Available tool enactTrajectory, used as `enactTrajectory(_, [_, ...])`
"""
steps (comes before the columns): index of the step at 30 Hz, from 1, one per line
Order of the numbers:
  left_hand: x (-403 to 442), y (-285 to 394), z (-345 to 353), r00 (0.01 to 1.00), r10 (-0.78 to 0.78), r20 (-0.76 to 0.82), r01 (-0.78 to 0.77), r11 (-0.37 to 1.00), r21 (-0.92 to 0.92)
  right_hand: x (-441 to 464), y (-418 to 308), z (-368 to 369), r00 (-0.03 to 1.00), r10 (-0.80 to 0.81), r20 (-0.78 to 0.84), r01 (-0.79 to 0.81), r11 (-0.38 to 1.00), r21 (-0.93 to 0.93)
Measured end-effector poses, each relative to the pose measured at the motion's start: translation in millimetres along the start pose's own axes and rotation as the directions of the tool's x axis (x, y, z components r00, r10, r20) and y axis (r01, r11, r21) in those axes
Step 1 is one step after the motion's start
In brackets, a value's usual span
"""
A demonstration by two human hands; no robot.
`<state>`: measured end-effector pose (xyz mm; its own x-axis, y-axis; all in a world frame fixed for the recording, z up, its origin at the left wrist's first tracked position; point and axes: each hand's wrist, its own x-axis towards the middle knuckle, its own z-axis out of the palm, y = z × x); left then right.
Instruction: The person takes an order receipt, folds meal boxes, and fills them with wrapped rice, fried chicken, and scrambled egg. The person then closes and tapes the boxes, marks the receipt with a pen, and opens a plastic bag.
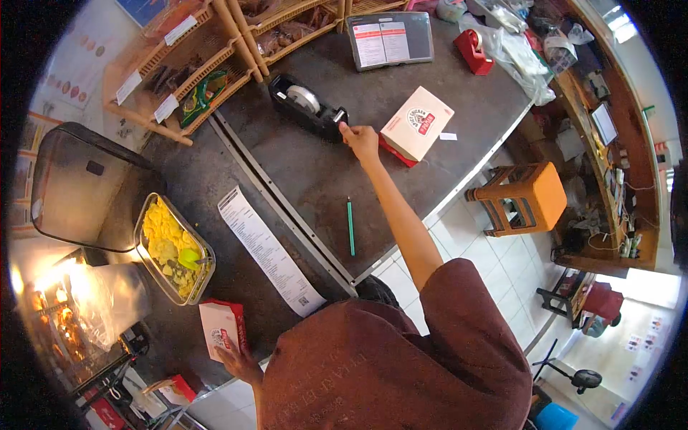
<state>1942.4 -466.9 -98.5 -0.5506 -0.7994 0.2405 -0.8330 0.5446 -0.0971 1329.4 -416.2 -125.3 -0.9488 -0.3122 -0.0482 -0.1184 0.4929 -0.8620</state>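
Observation:
My right hand [362, 141] reaches across the dark table to the front end of a black tape dispenser [307, 106]. Its fingers are pinched at the cutting edge, apparently on the tape end; the tape itself is too fine to make out. A closed white-and-red food box [418, 125] lies just right of that hand. Near the lower left table edge, my left hand [240, 364] grips a smaller white-and-red food box [221, 326], fingers on its printed face and thumb by its red side.
A long printed receipt [269, 251] and a green pencil [350, 226] lie on the table [308, 186]. At left stands a glass tray of yellow food [172, 247]. A red tape dispenser [474, 52], a tablet [390, 41] and wicker racks [201, 64] are farther back. An orange stool [534, 197] stands right.

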Motion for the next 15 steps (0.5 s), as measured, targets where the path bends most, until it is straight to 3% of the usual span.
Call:
enactTrajectory(2, [1.5,-14.6,-3.0,0.997,-0.022,0.076,0.031,0.991,-0.127,-9.5,9.4,1.4,0.998,-0.020,-0.054,0.011,0.988,-0.156])
enactTrajectory(4, [20.4,-23.9,-2.3,1.000,0.001,0.025,0.004,0.977,-0.212,-16.6,33.8,15.2,0.991,-0.049,-0.127,0.001,0.936,-0.352])
enactTrajectory(5, [24.7,-28.7,-3.6,0.998,-0.004,0.061,0.017,0.976,-0.219,-29.6,11.3,-2.0,0.999,0.035,0.006,-0.033,0.987,-0.155])
enactTrajectory(8, [38.9,-40.2,-6.5,0.959,-0.022,0.282,0.074,0.981,-0.177,-55.7,10.1,-3.4,0.996,0.022,0.082,-0.032,0.993,0.114])
enactTrajectory(11, [37.4,-45.4,3.7,0.969,0.046,0.244,0.009,0.976,-0.218,-97.3,-5.2,-14.7,0.984,0.101,0.149,-0.128,0.976,0.179])
enactTrajectory(15, [32.9,-22.9,-0.5,0.974,-0.110,0.200,0.161,0.952,-0.260,-149.0,-17.9,-13.5,0.956,0.100,0.276,-0.170,0.955,0.242])
